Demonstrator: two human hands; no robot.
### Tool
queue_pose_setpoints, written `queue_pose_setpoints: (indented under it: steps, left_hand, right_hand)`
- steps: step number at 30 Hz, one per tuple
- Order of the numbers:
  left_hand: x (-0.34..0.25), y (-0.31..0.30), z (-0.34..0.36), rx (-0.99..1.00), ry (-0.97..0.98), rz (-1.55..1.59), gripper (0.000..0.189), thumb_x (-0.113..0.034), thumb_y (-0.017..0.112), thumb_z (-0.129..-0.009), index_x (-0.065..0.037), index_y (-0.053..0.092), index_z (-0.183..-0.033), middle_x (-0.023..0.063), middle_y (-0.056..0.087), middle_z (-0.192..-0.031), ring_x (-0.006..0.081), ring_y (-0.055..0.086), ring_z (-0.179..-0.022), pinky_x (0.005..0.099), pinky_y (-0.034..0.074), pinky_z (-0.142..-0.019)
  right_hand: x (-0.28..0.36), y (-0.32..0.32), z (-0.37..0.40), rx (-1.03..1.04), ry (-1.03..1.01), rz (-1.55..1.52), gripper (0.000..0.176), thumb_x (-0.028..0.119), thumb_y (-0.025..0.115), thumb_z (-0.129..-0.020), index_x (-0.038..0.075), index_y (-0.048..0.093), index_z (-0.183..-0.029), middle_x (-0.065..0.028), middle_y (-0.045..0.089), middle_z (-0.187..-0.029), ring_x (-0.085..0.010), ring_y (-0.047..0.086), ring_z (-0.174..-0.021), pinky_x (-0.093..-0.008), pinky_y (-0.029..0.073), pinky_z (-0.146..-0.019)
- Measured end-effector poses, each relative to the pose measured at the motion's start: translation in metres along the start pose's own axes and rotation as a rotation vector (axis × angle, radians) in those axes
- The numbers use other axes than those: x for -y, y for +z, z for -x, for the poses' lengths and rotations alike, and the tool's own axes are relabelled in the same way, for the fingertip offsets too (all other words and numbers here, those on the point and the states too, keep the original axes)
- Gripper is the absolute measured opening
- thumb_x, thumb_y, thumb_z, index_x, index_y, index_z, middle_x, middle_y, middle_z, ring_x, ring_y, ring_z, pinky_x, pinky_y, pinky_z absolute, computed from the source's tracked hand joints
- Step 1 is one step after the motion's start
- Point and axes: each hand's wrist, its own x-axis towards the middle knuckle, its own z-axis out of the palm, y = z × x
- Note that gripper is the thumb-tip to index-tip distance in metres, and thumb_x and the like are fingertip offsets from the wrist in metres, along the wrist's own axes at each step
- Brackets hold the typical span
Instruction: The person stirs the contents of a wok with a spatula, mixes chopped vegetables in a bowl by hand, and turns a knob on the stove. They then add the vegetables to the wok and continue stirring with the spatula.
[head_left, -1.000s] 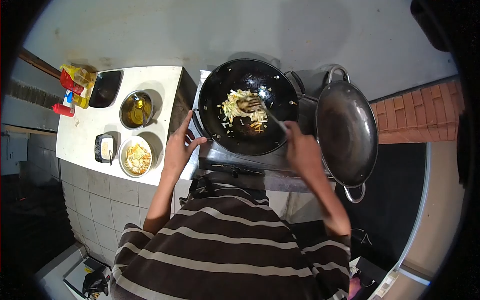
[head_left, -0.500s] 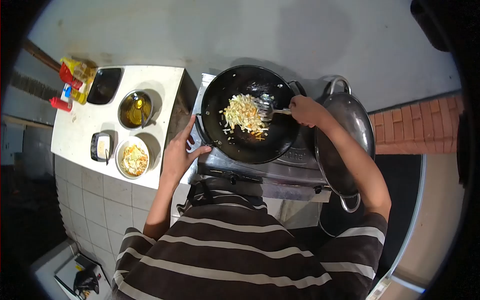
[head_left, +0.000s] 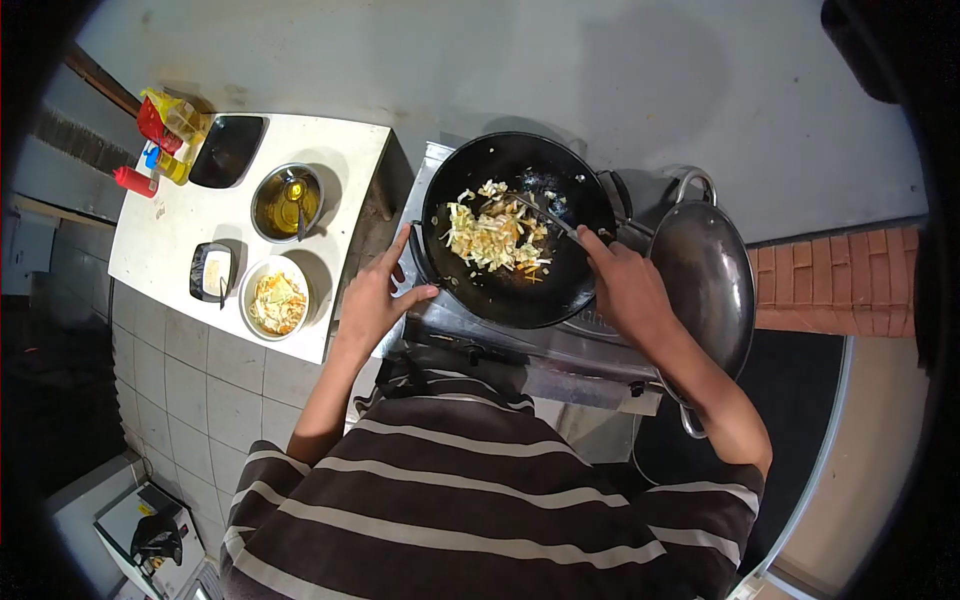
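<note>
A black wok (head_left: 520, 305) sits on a metal stove, with chopped vegetables (head_left: 495, 236) heaped at its middle. My right hand (head_left: 630, 290) is closed round the handle of a metal spatula (head_left: 545, 212), whose head reaches into the upper part of the heap. At the wok's left side my left hand (head_left: 378, 295) rests by the loop handle (head_left: 420, 252), thumb and index finger spread wide apart. Its other fingers are bent and partly hidden, and it holds nothing that I can see.
On the left, a white table (head_left: 180, 245) bears a steel bowl of oil (head_left: 287, 203), a white bowl of vegetables (head_left: 275, 298), a small black dish (head_left: 212, 272), a black tray (head_left: 228, 152) and a red bottle (head_left: 135, 181). A large metal pan (head_left: 705, 290) stands right of the wok.
My right hand has moved down and slightly right, turning the spatula to a slant. The vegetables have shifted and spread in the wok. The whole view has shifted slightly.
</note>
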Motion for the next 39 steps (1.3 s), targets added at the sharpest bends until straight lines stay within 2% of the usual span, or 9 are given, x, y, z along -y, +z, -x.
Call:
queue_pose_setpoints:
  steps: [3, 12, 20, 22, 23, 26, 30, 32, 39]
  left_hand:
    - [-0.004, 0.001, 0.000, -0.007, -0.014, -0.002, 0.102, -0.046, 0.085, -0.070, -0.019, 0.035, -0.155, 0.0080, 0.057, -0.075, 0.0195, 0.054, -0.065, 0.0348, 0.049, -0.064]
    - [-0.003, 0.006, 0.001, -0.019, 0.019, -0.068, 0.109, -0.051, 0.083, -0.068, -0.017, 0.029, -0.156, 0.0099, 0.062, -0.080, 0.0256, 0.061, -0.067, 0.0388, 0.051, -0.063]
    - [-0.001, 0.010, 0.004, 0.001, -0.006, 0.036, 0.111, -0.053, 0.082, -0.068, -0.017, 0.026, -0.157, 0.0101, 0.063, -0.084, 0.0278, 0.063, -0.068, 0.0406, 0.052, -0.063]
    - [-0.001, 0.010, 0.004, -0.008, 0.004, 0.024, 0.110, -0.053, 0.082, -0.069, -0.017, 0.026, -0.157, 0.0102, 0.063, -0.084, 0.0274, 0.063, -0.067, 0.0404, 0.052, -0.063]
    - [0.000, 0.010, 0.003, -0.013, 0.013, 0.012, 0.110, -0.052, 0.082, -0.069, -0.016, 0.026, -0.157, 0.0103, 0.063, -0.084, 0.0270, 0.062, -0.067, 0.0403, 0.051, -0.062]
    - [0.003, 0.012, 0.003, -0.017, 0.045, -0.003, 0.110, -0.053, 0.081, -0.070, -0.016, 0.026, -0.157, 0.0104, 0.062, -0.084, 0.0263, 0.061, -0.065, 0.0401, 0.051, -0.061]
    - [-0.001, 0.016, 0.004, -0.019, -0.001, 0.076, 0.108, -0.049, 0.082, -0.072, -0.016, 0.025, -0.157, 0.0102, 0.062, -0.085, 0.0256, 0.060, -0.064, 0.0399, 0.051, -0.062]
    - [-0.003, 0.021, 0.007, -0.083, 0.036, 0.136, 0.106, -0.045, 0.082, -0.074, -0.016, 0.024, -0.157, 0.0103, 0.061, -0.086, 0.0252, 0.059, -0.064, 0.0392, 0.051, -0.063]
    - [-0.002, 0.023, 0.009, -0.099, 0.050, 0.133, 0.102, -0.042, 0.081, -0.076, -0.016, 0.025, -0.157, 0.0114, 0.061, -0.087, 0.0247, 0.059, -0.066, 0.0381, 0.051, -0.064]
  right_hand:
    - [-0.016, 0.000, -0.020, -0.081, -0.086, -0.047, 0.044, 0.000, 0.056, -0.081, 0.010, 0.056, -0.124, -0.0212, 0.064, -0.079, -0.0430, 0.065, -0.078, -0.0533, 0.053, -0.070]
    - [-0.044, -0.008, -0.127, -0.075, -0.252, 0.057, 0.043, 0.002, 0.062, -0.078, 0.015, 0.061, -0.119, -0.0205, 0.066, -0.080, -0.0419, 0.065, -0.080, -0.0519, 0.052, -0.069]
    - [-0.014, -0.035, -0.101, 0.135, -0.421, 0.069, 0.037, 0.001, 0.060, -0.081, 0.018, 0.060, -0.114, -0.0143, 0.065, -0.074, -0.0381, 0.065, -0.080, -0.0500, 0.049, -0.068]
    - [-0.009, -0.052, -0.111, 0.087, -0.422, 0.208, 0.036, 0.002, 0.061, -0.082, 0.018, 0.060, -0.114, -0.0126, 0.063, -0.072, -0.0369, 0.064, -0.077, -0.0493, 0.049, -0.066]
    - [-0.020, -0.040, -0.119, -0.120, -0.540, 0.155, 0.034, 0.004, 0.062, -0.083, 0.019, 0.061, -0.113, -0.0113, 0.062, -0.072, -0.0356, 0.064, -0.074, -0.0479, 0.048, -0.064]
    - [-0.007, -0.022, -0.134, -0.141, -0.528, 0.196, 0.032, 0.006, 0.063, -0.084, 0.020, 0.063, -0.113, -0.0110, 0.063, -0.074, -0.0347, 0.065, -0.074, -0.0464, 0.049, -0.064]
    - [0.016, -0.025, -0.100, 0.238, -0.571, 0.281, 0.051, 0.001, 0.062, -0.074, 0.022, 0.064, -0.120, -0.0152, 0.064, -0.077, -0.0344, 0.067, -0.072, -0.0455, 0.052, -0.062]
    - [0.000, -0.017, -0.079, 0.145, -0.645, 0.190, 0.048, 0.002, 0.063, -0.075, 0.020, 0.064, -0.119, -0.0154, 0.064, -0.080, -0.0345, 0.066, -0.071, -0.0455, 0.051, -0.063]
    - [-0.001, -0.051, -0.079, 0.001, -0.473, 0.323, 0.053, 0.003, 0.069, -0.074, 0.019, 0.062, -0.124, -0.0106, 0.064, -0.081, -0.0313, 0.067, -0.075, -0.0424, 0.051, -0.065]
